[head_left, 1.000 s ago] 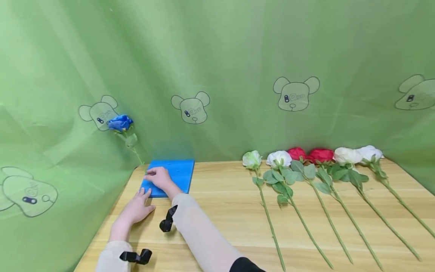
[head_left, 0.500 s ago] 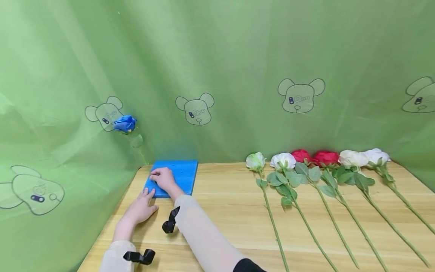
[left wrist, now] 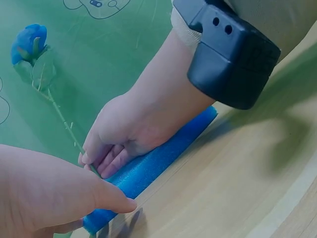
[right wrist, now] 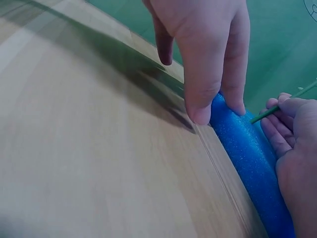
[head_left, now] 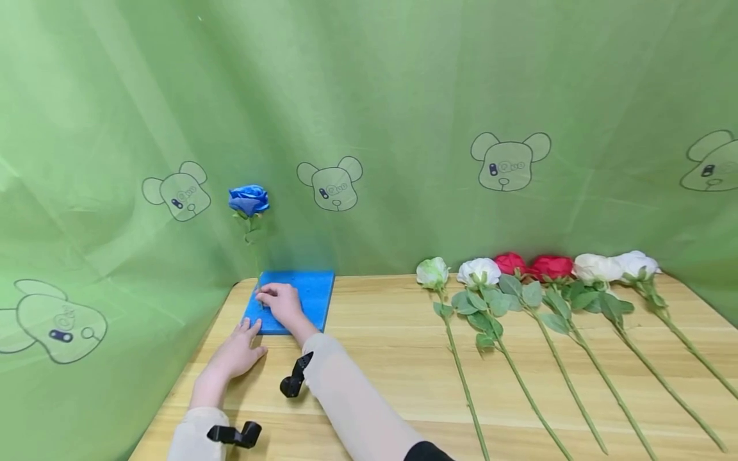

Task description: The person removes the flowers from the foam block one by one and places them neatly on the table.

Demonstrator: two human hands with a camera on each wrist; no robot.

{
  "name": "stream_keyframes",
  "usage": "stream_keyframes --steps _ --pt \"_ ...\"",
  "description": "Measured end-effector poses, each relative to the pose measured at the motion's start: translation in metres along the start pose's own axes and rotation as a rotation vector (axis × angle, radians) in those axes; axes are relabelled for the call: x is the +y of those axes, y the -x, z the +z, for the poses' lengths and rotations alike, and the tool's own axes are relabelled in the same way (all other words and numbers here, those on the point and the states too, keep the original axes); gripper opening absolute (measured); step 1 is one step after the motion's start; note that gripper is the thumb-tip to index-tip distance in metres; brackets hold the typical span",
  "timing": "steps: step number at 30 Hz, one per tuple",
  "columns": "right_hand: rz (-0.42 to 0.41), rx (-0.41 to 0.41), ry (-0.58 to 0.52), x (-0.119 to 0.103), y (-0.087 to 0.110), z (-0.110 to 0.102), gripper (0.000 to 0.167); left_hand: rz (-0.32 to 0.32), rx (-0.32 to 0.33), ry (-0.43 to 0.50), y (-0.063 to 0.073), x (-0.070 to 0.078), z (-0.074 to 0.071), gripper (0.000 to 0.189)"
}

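A blue artificial rose (head_left: 249, 200) stands nearly upright over the left part of a blue foam board (head_left: 316, 298). My right hand (head_left: 282, 304) pinches its thin green stem low down, between thumb and fingers. In the right wrist view the stem (right wrist: 270, 111) meets the foam near its edge; how deep it sits I cannot tell. My left hand (head_left: 236, 352) lies at the board's near left corner, its fingers extended and touching the foam. The left wrist view shows the bloom (left wrist: 29, 44) up and away from both hands.
Several artificial roses lie in a row on the wooden table (head_left: 375, 358) to the right: a pale green one (head_left: 432, 273), white ones and red ones (head_left: 551, 267). Behind and to the left hangs a green curtain (head_left: 403, 83) with bear-head drawings.
The blue rose has swung right, from a leftward lean to nearly upright. My right hand has shifted slightly right with its stem. My left hand stays at the board's corner.
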State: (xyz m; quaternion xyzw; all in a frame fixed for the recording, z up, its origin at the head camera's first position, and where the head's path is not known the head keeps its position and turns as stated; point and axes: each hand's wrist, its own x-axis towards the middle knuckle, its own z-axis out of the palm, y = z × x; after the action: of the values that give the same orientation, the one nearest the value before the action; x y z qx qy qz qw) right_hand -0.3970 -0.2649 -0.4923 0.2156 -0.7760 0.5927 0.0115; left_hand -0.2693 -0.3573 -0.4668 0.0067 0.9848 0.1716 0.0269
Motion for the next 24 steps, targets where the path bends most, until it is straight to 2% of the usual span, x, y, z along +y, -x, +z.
stream_keyframes --steps 7,16,24 --pt "-0.021 0.014 -0.053 0.001 0.002 -0.001 0.020 -0.008 -0.014 0.009 0.000 0.000 -0.002 0.064" --pt "-0.050 0.072 -0.138 0.001 0.010 -0.009 0.020 -0.011 -0.017 0.015 0.001 0.003 -0.002 0.063" --pt "-0.003 0.076 -0.253 0.000 0.020 -0.014 0.021 0.011 -0.008 0.013 0.001 0.001 -0.002 0.063"
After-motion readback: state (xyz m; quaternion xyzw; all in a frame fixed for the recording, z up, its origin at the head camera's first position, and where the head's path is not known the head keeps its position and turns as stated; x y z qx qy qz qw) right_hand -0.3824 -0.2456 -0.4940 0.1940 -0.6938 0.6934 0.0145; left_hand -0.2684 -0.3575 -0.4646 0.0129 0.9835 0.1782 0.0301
